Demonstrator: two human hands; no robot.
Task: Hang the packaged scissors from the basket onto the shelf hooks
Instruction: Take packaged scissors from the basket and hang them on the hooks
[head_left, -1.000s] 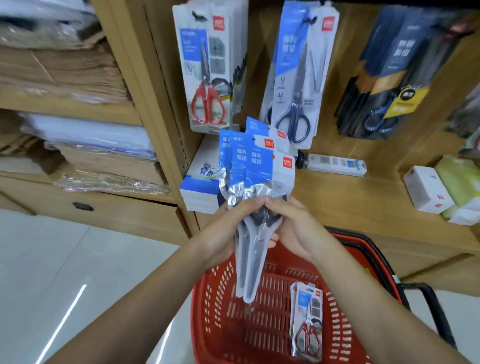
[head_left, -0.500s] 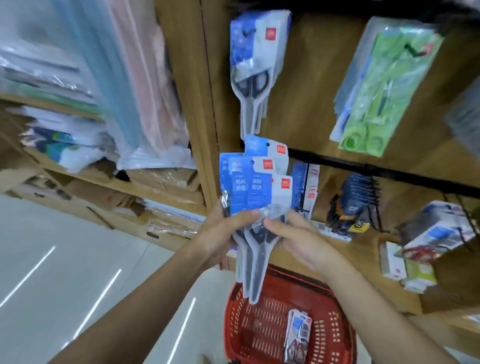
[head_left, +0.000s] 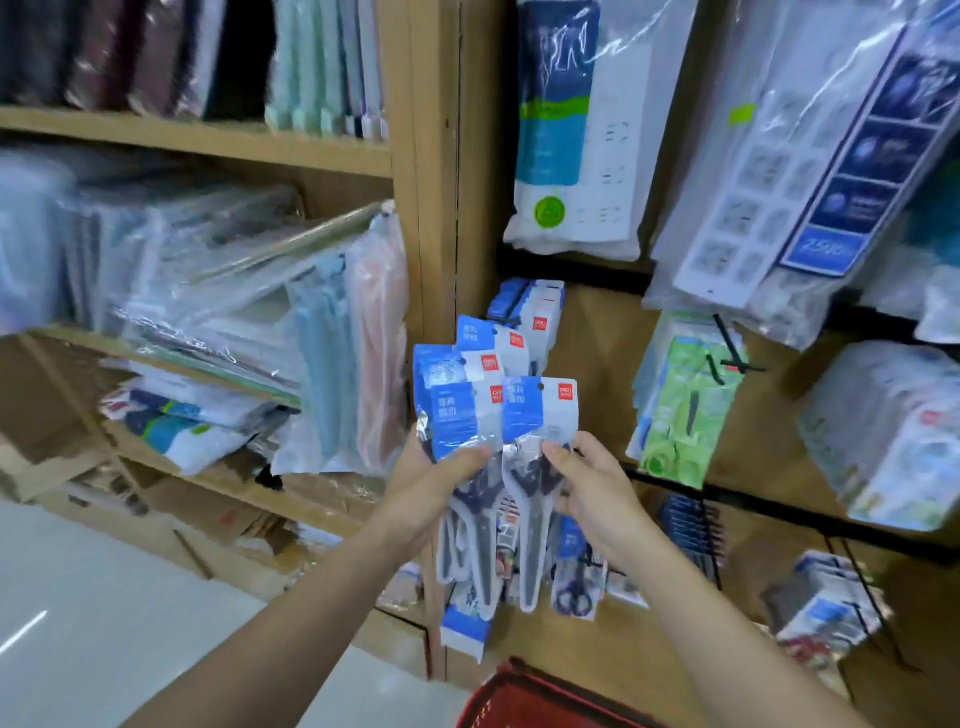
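My left hand (head_left: 434, 486) grips a fanned bundle of packaged scissors (head_left: 457, 400), blue-and-white cards with clear blister bodies hanging below. My right hand (head_left: 592, 488) pinches the frontmost pack (head_left: 540, 410) at its middle and holds it a little to the right of the bundle. Both hands are raised in front of the wooden shelf back. Just behind the bundle, more of the same scissors packs (head_left: 535, 306) hang on a hook. Only the rim of the red basket (head_left: 524, 696) shows at the bottom edge.
Black hook rails (head_left: 779, 509) cross the wooden panel. Green packs (head_left: 680, 410), power strips in plastic (head_left: 576, 130) and other goods (head_left: 883, 431) hang to the right. A wooden upright (head_left: 431, 208) separates shelves of bagged stationery (head_left: 208, 312) on the left. Pale floor lies lower left.
The view has tilted up the shelf, so the basket has dropped almost out of sight. My right hand has drawn the front pack slightly away from the bundle in my left hand.
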